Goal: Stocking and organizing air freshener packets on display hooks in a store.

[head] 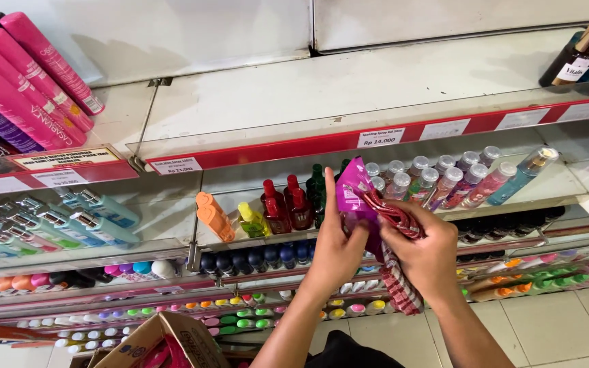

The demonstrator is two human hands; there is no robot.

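Left hand: the left hand is rising from the lower middle of the frame, forearm angled up and to the right, palm turned toward the shelves. Its index finger is pointing straight up while the other fingers are curling closed around the lower edge of a magenta bottle.

Right hand: the right hand is coming in from the lower right, wrist bent, back of the hand facing us. Its fingers are closing tightly on a red and white striped cloth, bunching it against the bottle.

Bottle: it is sitting in the centre of the frame, tilted, its top poking above both hands, in front of the second shelf.

Cloth: it is wrapping across the bottle's right side and hanging down below the right hand.

Upper shelf: a white shelf with a red price strip is running across the top half of the frame.

Upper left: pink spray cans are leaning together.

Behind the hands: dark red bottles and clear-capped spray bottles are standing in rows.

Bottom left: a cardboard box is sitting open.
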